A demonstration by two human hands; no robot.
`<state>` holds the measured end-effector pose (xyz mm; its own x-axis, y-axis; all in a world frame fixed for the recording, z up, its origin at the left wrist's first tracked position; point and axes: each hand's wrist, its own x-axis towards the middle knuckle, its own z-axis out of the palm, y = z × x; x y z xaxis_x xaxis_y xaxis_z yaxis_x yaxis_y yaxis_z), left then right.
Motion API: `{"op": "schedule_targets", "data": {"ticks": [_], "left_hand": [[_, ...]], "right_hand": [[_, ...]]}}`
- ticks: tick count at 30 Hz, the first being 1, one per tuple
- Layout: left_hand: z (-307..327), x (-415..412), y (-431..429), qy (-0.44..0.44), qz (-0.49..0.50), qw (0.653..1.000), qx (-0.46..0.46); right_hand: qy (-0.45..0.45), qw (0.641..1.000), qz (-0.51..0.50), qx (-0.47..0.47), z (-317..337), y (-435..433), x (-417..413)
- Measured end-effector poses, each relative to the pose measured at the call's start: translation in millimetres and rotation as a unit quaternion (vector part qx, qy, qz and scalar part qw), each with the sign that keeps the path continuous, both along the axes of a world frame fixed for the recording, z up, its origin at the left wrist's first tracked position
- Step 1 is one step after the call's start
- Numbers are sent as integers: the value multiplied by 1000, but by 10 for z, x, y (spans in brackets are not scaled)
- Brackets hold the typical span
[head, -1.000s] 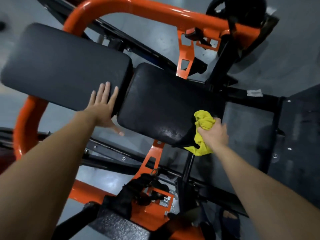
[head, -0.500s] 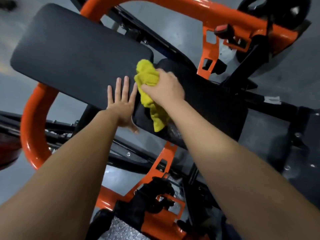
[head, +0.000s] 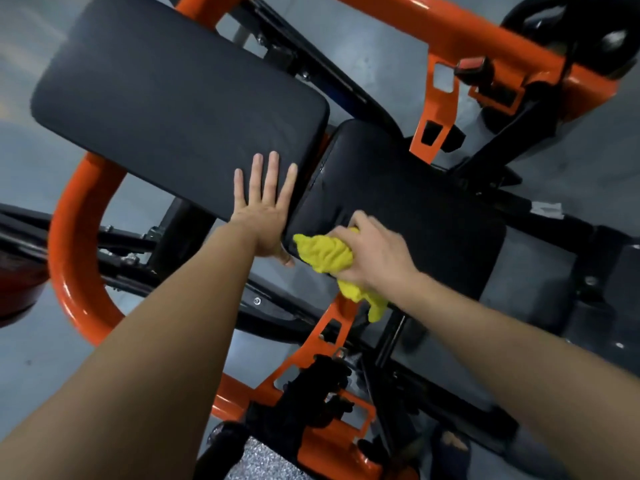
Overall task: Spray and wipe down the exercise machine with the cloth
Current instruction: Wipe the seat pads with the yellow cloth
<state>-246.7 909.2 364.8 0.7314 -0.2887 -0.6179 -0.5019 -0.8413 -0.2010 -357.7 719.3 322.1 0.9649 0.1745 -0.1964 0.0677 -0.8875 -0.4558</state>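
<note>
Left hand [head: 265, 209]: flat, fingers straight and spread, pressing on the lower corner of the big back pad [head: 173, 109], middle of the frame. It holds nothing.
Right hand [head: 374, 254]: fingers curled round the yellow cloth [head: 323, 254], just right of the left hand.
Cloth: bunched up on the lower left edge of the seat pad [head: 415, 202]. A tail hangs off the edge toward the orange frame [head: 69, 244].
Seat pad: its long way runs from the middle to the right of the frame.
Next wipe, I think: most of the seat pad lies up and right of the cloth, and the right hand is nearer.
</note>
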Motion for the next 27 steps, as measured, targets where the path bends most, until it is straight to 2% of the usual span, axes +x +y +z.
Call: {"op": "schedule_targets", "data": {"ticks": [2, 6, 9, 14, 18, 22, 25, 27], "left_hand": [[26, -2, 4, 11, 3, 1000, 1], [11, 18, 17, 15, 3, 1000, -5], [-15, 20, 33, 9, -3, 1000, -14], [-33, 22, 53, 2, -4, 1000, -9], [-20, 9, 25, 2, 9, 1000, -5], [-60, -21, 8, -28, 25, 999, -33], [-77, -18, 2, -22, 13, 999, -31], [-73, -16, 21, -19, 17, 999, -33]], "right_hand": [[-27, 999, -40, -13, 77, -118, 405], [-25, 972, -232, 37, 163, -362, 1428], [-37, 950, -308, 42, 177, -310, 1688], [-112, 968, -222, -22, 147, 222, 931], [-132, 974, -186, -13, 115, 633, 337], [-151, 980, -129, -3, -62, 691, -103], [-134, 989, -68, 1, -84, 624, -195], [-89, 991, -95, 31, 44, 539, -91]]}}
